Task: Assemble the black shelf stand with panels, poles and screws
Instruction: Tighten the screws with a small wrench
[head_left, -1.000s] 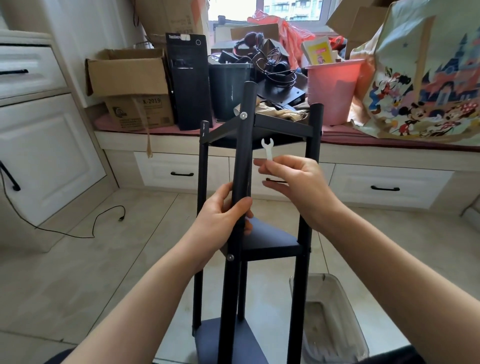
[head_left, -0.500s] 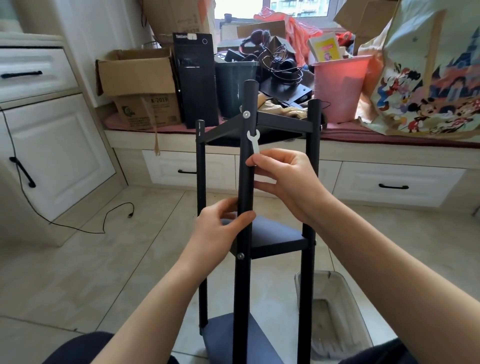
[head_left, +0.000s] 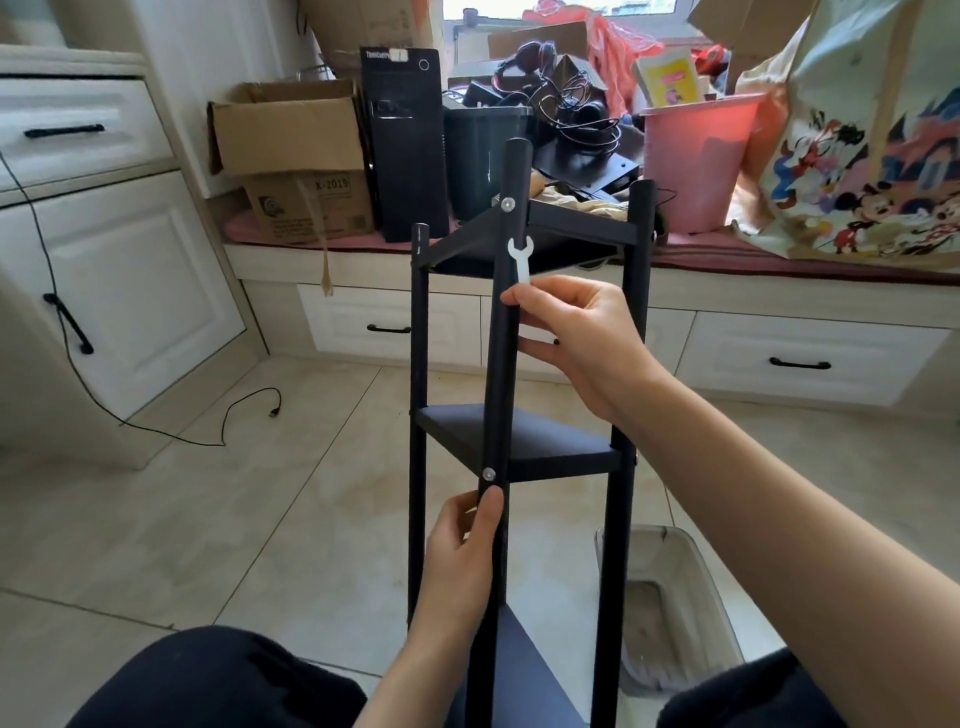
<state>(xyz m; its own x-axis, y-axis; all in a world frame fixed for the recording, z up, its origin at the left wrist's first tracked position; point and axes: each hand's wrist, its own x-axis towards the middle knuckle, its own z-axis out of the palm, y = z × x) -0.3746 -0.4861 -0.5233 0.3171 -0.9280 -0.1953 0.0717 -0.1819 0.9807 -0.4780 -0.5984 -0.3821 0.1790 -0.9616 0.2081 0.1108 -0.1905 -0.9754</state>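
The black shelf stand (head_left: 631, 322) stands upright on the floor in front of me, with three poles and triangular panels at three heights. My left hand (head_left: 462, 545) grips the near pole (head_left: 501, 364) just below the silver screw (head_left: 489, 473) of the middle panel (head_left: 550, 441). My right hand (head_left: 576, 338) pinches a small white spanner (head_left: 521, 254) beside the near pole, its jaw pointing up. The spanner's jaw sits a little below the top screw (head_left: 507, 203) at the top panel (head_left: 571, 228).
A clear plastic bin (head_left: 675, 608) stands on the tiled floor right of the stand's base. White drawers (head_left: 800, 353) and a cluttered window bench with cardboard boxes (head_left: 291, 156), a black PC tower (head_left: 402, 140) and a pink bucket (head_left: 696, 161) lie behind. A black cable (head_left: 208, 431) trails on the floor at left.
My left hand slid down the near pole from above the middle screw to just below it. My right hand brought the spanner left to the pole, under the top screw.
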